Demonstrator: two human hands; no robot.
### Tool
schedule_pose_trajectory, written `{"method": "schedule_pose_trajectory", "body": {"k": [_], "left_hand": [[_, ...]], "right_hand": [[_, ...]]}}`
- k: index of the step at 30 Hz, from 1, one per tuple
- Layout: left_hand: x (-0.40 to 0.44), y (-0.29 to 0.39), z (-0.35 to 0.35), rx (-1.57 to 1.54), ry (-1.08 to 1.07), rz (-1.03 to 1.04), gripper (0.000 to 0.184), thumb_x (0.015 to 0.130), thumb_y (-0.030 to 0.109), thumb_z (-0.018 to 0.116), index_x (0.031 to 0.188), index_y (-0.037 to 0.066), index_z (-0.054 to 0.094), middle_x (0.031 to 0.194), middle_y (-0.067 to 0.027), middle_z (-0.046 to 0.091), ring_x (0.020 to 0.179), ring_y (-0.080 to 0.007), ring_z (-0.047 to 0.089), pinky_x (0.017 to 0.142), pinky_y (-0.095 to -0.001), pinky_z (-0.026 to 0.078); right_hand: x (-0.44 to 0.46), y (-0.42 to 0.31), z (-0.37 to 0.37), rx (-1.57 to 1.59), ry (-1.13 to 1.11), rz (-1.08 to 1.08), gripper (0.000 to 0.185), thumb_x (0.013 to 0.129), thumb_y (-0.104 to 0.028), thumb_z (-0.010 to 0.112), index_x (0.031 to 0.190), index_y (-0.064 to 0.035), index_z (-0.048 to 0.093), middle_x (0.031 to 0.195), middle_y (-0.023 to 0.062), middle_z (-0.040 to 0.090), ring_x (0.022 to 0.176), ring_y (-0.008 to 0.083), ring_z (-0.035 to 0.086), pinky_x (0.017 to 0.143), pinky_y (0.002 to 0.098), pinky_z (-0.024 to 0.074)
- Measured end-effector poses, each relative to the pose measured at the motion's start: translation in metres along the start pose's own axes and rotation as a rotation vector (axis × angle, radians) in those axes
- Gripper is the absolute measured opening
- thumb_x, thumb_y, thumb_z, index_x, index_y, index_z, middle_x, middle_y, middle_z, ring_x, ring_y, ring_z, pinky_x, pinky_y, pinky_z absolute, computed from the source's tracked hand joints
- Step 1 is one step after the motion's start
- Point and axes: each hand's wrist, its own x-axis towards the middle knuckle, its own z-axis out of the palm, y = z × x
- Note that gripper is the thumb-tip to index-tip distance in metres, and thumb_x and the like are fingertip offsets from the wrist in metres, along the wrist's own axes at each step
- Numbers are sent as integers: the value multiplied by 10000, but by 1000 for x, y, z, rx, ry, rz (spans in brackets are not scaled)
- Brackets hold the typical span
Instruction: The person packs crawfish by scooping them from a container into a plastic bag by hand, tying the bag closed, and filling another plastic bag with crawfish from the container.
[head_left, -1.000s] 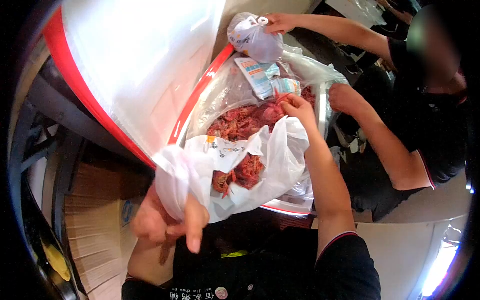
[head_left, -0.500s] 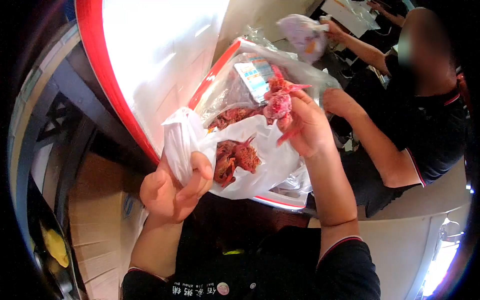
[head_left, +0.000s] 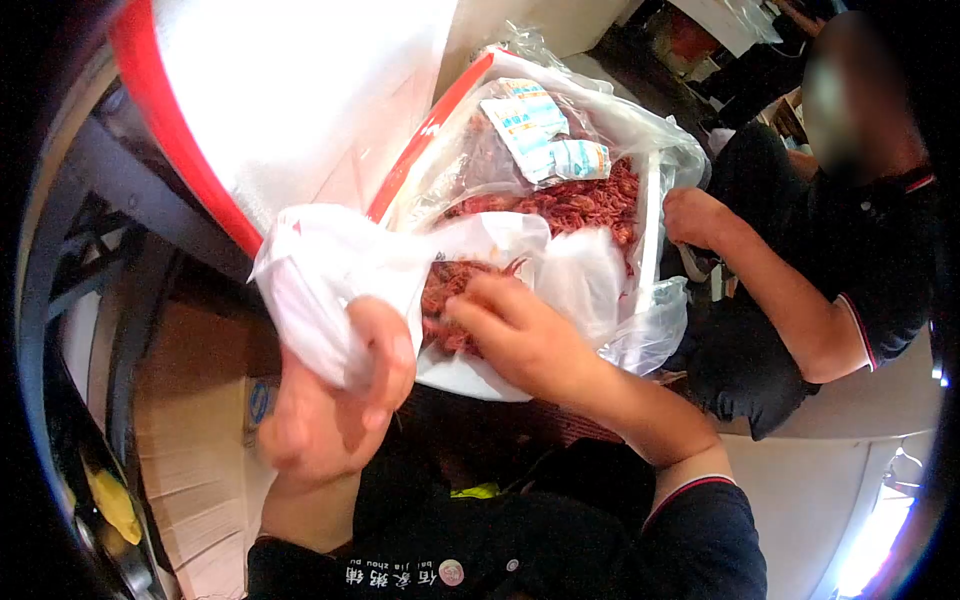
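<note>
My left hand (head_left: 345,395) grips the gathered side of a white plastic bag (head_left: 325,290) at the lower left of the cooler. Red crayfish (head_left: 450,290) lie inside the bag's open mouth. Over that mouth is my right hand (head_left: 525,335), blurred, its fingers bent at the crayfish; whether it holds one cannot be made out. Behind the bag stands a white cooler box (head_left: 650,235) lined with clear plastic. It holds many red crayfish (head_left: 600,205) and blue-and-white ice packs (head_left: 530,130).
A co-worker's hand (head_left: 697,217) rests near the cooler's right edge. The large white lid with a red rim (head_left: 180,130) stands at the upper left. Cardboard (head_left: 190,400) lies at the lower left, beside a dark metal frame (head_left: 150,235).
My right hand lifted a crayfish from the cooler and moved down to the bag's mouth. The co-worker's tied bag moved away to the right and is out of sight.
</note>
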Motion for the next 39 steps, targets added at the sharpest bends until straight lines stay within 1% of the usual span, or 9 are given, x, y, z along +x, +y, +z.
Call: {"method": "schedule_pose_trajectory", "body": {"k": [1, 6, 10, 13, 15, 23, 27, 35, 39], "left_hand": [[-3, -1, -1, 53, -12, 23, 1076, 608, 496, 721, 1417, 136, 111, 921, -189, 553, 543, -106, 463, 457, -189, 347], [-17, 8, -18, 127, -297, -312, 795, 626, 327, 756, 1234, -45, 404, 718, -99, 617, 462, -71, 405, 400, -189, 294], [19, 9, -18, 239, -1064, -461, 331, 735, 174, 692, 960, -43, 585, 797, -87, 616, 750, -280, 613, 704, -360, 482], [19, 9, -15, 197, -1028, -575, 294, 737, 177, 690, 918, -33, 594, 795, -82, 615, 754, -279, 614, 699, -350, 481], [21, 8, -17, 204, -1015, -568, 292, 743, 179, 684, 917, -35, 591, 799, -88, 613, 767, -292, 614, 721, -377, 477], [13, 4, -33, 78, -930, -535, 330, 734, 175, 687, 953, -48, 579, 838, -108, 617, 827, -339, 613, 765, -437, 466], [24, -19, -30, -114, -1078, -174, 359, 727, 176, 687, 971, -58, 569, 838, -108, 613, 796, -315, 605, 739, -419, 468], [11, 6, -36, 127, -1009, -551, 398, 702, 200, 702, 979, -51, 566, 823, -93, 603, 687, -243, 581, 616, -320, 458], [5, 6, -39, 94, -878, -578, 367, 695, 220, 705, 937, -25, 576, 799, -76, 589, 646, -219, 563, 569, -307, 439]], "right_hand": [[-2, -7, -4, 2, -251, 196, 452, 739, -66, 652, 1170, -66, 517, 1086, 185, 514, 980, 331, 566, 807, 368, 476], [-13, 1, -79, 312, -78, 150, 249, 827, -178, 614, 1022, -22, 621, 966, 150, 618, 839, 221, 628, 734, 294, 494], [18, 91, -67, 476, 215, 572, 220, 780, -133, 663, 956, -3, 646, 857, 106, 667, 816, 179, 628, 718, 287, 496], [33, 174, 12, 476, -22, 518, 337, 818, -203, 644, 1070, 13, 590, 981, 112, 635, 949, 184, 601, 811, 284, 476], [56, 160, 34, 216, -2, 104, 533, 745, -241, 707, 1189, -13, 522, 1156, 186, 542, 1129, 279, 503, 950, 343, 401], [67, 150, 36, 157, -319, 324, 782, 601, -182, 759, 1292, -59, 413, 1295, 259, 392, 1205, 381, 405, 994, 365, 361], [60, 156, 45, 184, -286, 315, 699, 599, -99, 731, 1240, -75, 454, 1223, 237, 442, 1159, 378, 440, 966, 361, 389], [52, 180, 50, 36, -15, 386, 549, 614, -20, 648, 1147, -55, 521, 1046, 191, 542, 995, 373, 533, 862, 362, 446], [43, 181, 26, 706, 84, 702, 326, 699, -16, 604, 1018, -32, 539, 832, 56, 576, 654, 140, 557, 557, 239, 442]]}}
